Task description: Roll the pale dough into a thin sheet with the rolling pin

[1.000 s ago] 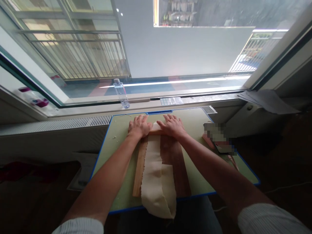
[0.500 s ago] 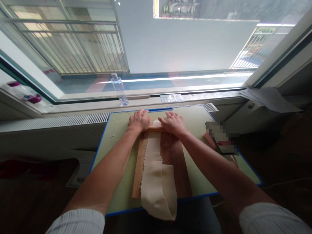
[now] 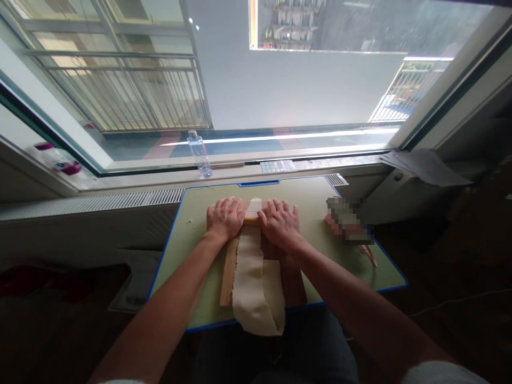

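Observation:
A long strip of pale dough lies along a brown wooden board. Its near end is folded back over itself and hangs past the table's front edge. Across the far part of the strip sits a wooden rolling pin, mostly covered by my hands. My left hand bears down on the pin's left part, and my right hand on its right part. Both hands curve over the pin with the fingers pointing away from me. A short end of dough shows beyond the pin, between the hands.
The board rests on a pale green, blue-edged table. A blurred-out object lies at the table's right. On the windowsill stand a clear bottle and a purple-capped bottle. Papers lie at the right, beside the window.
My hands and the rolling pin have come back toward me along the dough, so more of its far end shows. The camera view has shifted a little.

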Tool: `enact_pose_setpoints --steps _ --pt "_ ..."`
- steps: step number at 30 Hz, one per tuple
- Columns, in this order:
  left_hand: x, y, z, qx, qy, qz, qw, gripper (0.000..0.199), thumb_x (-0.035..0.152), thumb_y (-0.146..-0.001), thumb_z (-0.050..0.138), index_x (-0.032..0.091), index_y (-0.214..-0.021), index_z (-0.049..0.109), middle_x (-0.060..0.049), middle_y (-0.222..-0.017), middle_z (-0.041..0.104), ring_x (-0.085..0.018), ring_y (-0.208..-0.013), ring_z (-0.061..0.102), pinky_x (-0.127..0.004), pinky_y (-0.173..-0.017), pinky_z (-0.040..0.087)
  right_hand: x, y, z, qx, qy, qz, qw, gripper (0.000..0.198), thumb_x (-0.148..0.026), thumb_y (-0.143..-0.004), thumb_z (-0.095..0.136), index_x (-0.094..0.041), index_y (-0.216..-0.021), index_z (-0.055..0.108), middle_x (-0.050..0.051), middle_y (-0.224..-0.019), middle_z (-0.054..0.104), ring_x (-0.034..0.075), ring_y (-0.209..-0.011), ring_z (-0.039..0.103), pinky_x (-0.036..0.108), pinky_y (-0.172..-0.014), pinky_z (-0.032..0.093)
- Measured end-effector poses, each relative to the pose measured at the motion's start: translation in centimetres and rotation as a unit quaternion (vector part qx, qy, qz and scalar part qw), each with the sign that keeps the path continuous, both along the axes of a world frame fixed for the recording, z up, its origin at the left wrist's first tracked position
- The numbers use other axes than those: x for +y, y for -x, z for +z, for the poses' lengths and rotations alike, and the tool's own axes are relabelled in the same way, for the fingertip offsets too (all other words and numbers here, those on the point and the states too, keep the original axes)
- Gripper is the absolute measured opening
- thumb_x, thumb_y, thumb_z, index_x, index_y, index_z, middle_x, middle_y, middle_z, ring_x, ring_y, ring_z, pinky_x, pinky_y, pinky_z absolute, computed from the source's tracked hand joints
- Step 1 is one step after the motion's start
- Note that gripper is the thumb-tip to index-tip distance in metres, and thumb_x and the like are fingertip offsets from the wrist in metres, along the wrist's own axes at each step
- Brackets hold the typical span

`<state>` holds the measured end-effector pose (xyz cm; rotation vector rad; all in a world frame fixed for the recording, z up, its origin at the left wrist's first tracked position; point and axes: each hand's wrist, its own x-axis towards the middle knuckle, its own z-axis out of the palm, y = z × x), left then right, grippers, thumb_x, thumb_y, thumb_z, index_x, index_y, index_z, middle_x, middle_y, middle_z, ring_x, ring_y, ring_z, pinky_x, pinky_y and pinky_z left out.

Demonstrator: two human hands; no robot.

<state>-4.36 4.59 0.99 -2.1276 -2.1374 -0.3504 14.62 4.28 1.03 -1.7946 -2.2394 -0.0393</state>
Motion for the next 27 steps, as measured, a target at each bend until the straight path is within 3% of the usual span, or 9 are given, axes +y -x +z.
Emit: enact_pose_setpoints --steps 4,18,27 --pt "0.9 -0.1 0.2 -0.009 0.012 0.006 1.0 0.056 0.042 -0.103 0.039 0.028 -0.152 0.062 -0.009 -0.163 0.056 -0.032 -0.148 0.051 -0.055 -0.123 0.039 0.7 -0.1 0.2 0.0 0.0 -0.003 1.0 0.067 -0.058 -0.111 0.033 -0.017 -0.158 0.055 0.015 -0.165 0.052 0.04 -0.151 0.043 0.063 -0.125 0.027" --pt "8.6 0.3 1.5 -0.049 0.119 0.011 0.992 0.066 0.051 -0.102 0.031 0.03 -0.161 0.051 -0.01 -0.167 0.05 -0.034 -0.149 0.048 -0.059 -0.122 0.041 8.7 -0.1 1.4 0.046 0.094 -0.007 0.994 0.071 -0.068 -0.104 0.041 -0.02 -0.155 0.057 0.015 -0.163 0.054 0.036 -0.145 0.049 0.057 -0.122 0.034" --pt "7.1 0.1 1.4 -0.063 0.084 0.013 0.994 0.062 0.05 -0.101 0.036 0.03 -0.156 0.057 -0.009 -0.166 0.052 -0.035 -0.147 0.05 -0.058 -0.121 0.041 7.1 -0.1 1.2 0.035 0.071 -0.006 0.997 0.068 -0.061 -0.105 0.04 -0.018 -0.155 0.056 0.016 -0.161 0.056 0.037 -0.144 0.049 0.058 -0.121 0.033"
